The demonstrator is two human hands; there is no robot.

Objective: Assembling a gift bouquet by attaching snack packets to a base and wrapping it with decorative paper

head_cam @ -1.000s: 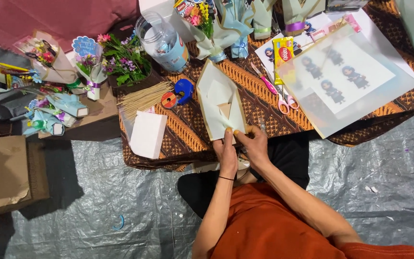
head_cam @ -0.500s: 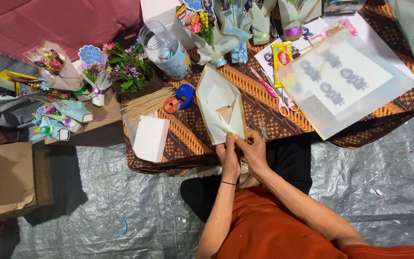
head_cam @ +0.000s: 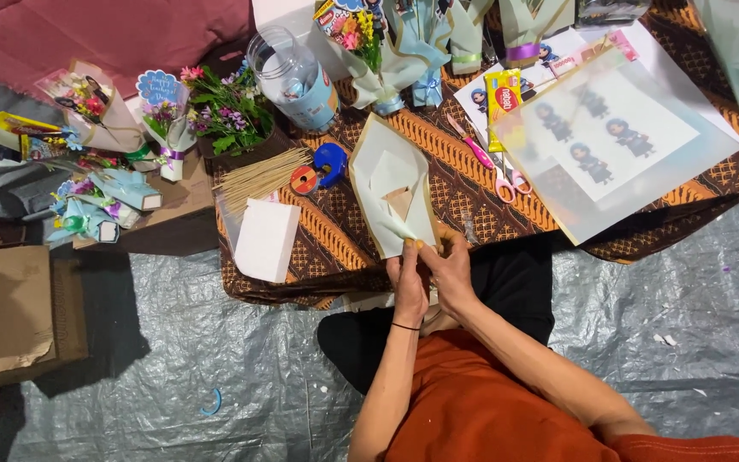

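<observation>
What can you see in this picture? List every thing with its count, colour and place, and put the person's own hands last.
Folded wrapping paper: one, pale cream, on the low table in front of the hands.
Patterned cloth: one, brown batik, covering the table.
Scissors: one pair, pink handles, right of the paper.
Printed figure sheet: one, white under a clear cover, table right.
Wooden skewers: a bundle, tan, left of the paper.
Tape dispenser: one, blue, beside the skewers.
White block: one, table's left edge.
Clear jar: one, blue label, table top.
Small bouquets: several, mixed colours, far left.
Cardboard box: one, brown, floor left.
Left hand: pinching the paper's lower corner.
Right hand: touching the same corner.
</observation>
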